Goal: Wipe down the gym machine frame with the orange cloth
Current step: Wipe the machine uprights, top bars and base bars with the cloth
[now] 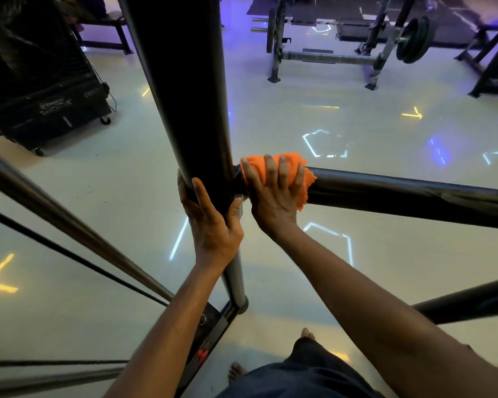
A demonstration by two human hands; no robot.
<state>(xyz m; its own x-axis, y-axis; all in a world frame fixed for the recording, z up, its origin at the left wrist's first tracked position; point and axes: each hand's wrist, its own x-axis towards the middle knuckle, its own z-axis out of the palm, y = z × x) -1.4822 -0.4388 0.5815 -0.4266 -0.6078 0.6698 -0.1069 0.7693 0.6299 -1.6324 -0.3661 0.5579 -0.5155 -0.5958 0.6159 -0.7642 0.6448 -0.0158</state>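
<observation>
The orange cloth [282,173] is being pressed by the right hand [273,193], fingers wrapped over it, onto the horizontal frame tube [414,196] beside its joint; the upright post [193,96] is being gripped by the left hand [210,222]. Firm contact should be kept while the cloth is being drawn along the tube

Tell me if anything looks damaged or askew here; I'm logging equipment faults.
Nothing stands out. The right hand presses the orange cloth over the black horizontal frame tube at its joint, while the left hand grips the black upright post.

A gym: squat rack [325,44], weight plates [413,40] and bench [104,27] on a glossy floor [357,116].
</observation>
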